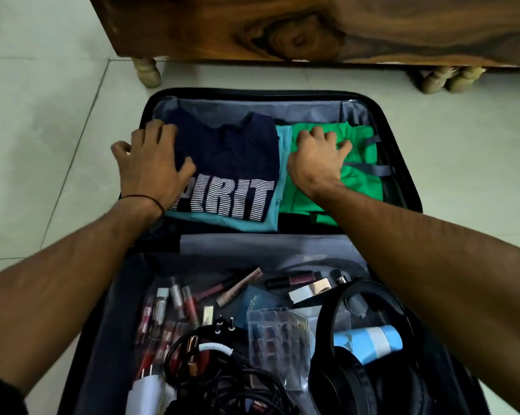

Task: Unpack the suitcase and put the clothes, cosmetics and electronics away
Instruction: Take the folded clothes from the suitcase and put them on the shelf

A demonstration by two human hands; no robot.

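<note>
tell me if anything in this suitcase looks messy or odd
Nothing looks spilled or broken. The navy shirt and green shirt lie neat; in the near half the cables are tangled among loose lip glosses beside the headphones.

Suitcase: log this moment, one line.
left hand: on navy shirt | right hand: on green garment | suitcase: open | headphones, cosmetics: packed

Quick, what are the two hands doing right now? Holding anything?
Left hand: open, fingers spread, resting on the navy shirt.
Right hand: on the green clothes, fingers bent; cannot tell if it grips.
</note>
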